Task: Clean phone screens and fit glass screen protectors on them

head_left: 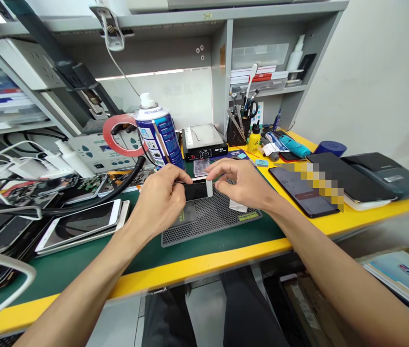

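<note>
A small dark phone-like panel with a white strip at its right end is between my hands, above a grey perforated mat. My left hand has its fingers curled and pressed together at the panel's left end, gripping it. On the other side, my right hand is bent over the white strip, thumb and forefinger apart. Whether its fingertips touch the strip is hard to tell. A crumpled white piece lies on the mat below my right hand.
A blue spray can stands behind my left hand, beside a red tape ring. Stacked phones lie at left. A dark phone rests at right, near a yellow bottle and a tool holder.
</note>
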{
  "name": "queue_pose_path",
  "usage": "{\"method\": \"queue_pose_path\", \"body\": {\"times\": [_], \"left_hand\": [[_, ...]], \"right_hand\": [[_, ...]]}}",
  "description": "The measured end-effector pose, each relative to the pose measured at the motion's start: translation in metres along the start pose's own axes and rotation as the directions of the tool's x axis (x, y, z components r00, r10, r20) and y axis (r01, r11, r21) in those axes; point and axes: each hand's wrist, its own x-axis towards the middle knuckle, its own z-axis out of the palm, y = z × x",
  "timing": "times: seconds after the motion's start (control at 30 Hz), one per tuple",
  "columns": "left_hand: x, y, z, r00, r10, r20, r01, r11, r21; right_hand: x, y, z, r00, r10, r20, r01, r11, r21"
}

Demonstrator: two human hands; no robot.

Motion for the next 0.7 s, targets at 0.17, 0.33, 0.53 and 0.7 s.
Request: {"method": "queue_pose_path", "body": {"times": [0.17, 0.33, 0.53, 0.7], "left_hand": [[0.0003, 0.0026, -0.0011, 1.0, -0.021, 0.01, 0.021, 1.0, 0.004], [0.0006, 0.0014, -0.0008, 1.0, -0.006, 0.001, 0.006, 1.0, 0.008], [0.0001, -0.0002, 0.0, 1.0, 0.004, -0.003, -0.004, 1.0, -0.005], [0.0004, 0.0002, -0.0004, 1.0, 0.004, -0.001, -0.004, 1.0, -0.009]], "right_hand": [[-0.0049, 0.0021, 0.0003, 1.0, -0.026, -0.007, 0.025, 0.997, -0.076], [-0.005, 0.0015, 0.0018, 1.0, 0.004, -0.023, -0.006, 0.995, -0.095], [-0.0029, 0.0004, 0.0021, 0.998, 0.056, -0.019, -0.057, 0.996, -0.062], [-0.0024, 0.0, 0.0024, 0.999, 0.051, -0.014, -0.052, 0.996, -0.068]]}}
